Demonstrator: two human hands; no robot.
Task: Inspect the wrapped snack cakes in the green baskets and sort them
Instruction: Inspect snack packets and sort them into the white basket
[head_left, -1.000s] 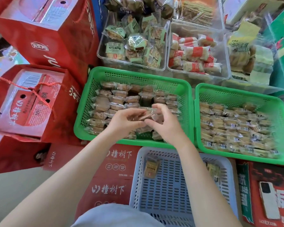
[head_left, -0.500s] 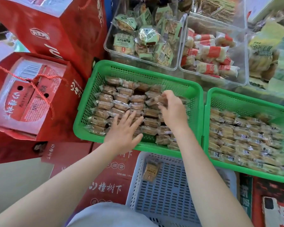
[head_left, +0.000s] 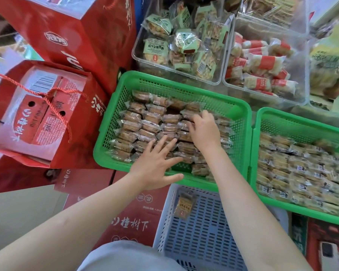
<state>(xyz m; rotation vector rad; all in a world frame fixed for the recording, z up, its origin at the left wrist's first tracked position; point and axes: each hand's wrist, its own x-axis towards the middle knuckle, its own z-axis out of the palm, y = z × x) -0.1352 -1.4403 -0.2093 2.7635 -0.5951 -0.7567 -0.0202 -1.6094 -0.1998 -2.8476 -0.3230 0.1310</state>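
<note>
Reaching: both bare hands were over the left green slotted plastic basket (head_left: 114,122), the landmark for all below.
L hand (head_left: 155,163): fingers straight & spread, palm down over the basket's near edge, fingertips on the clear-wrapped brown snack cakes (head_left: 143,118) inside; gripped nothing.
R hand (head_left: 205,130): deeper in the basket, toward its right side, fingers curled down among the cakes; can't tell if it pinched one.
Cakes: packed in rows, filling most of the basket.
Right green plastic basket (head_left: 294,118): just beside the landmark's right wall, also full of wrapped cakes.
Pale blue slotted plastic basket (head_left: 204,241): nearer the person than the landmark, w/ one small brown packet (head_left: 184,205) in it.
Red cardboard gift boxes (head_left: 47,114): left of the landmark.
Clear plastic bins of wrapped snacks (head_left: 184,45): beyond its far wall.
</note>
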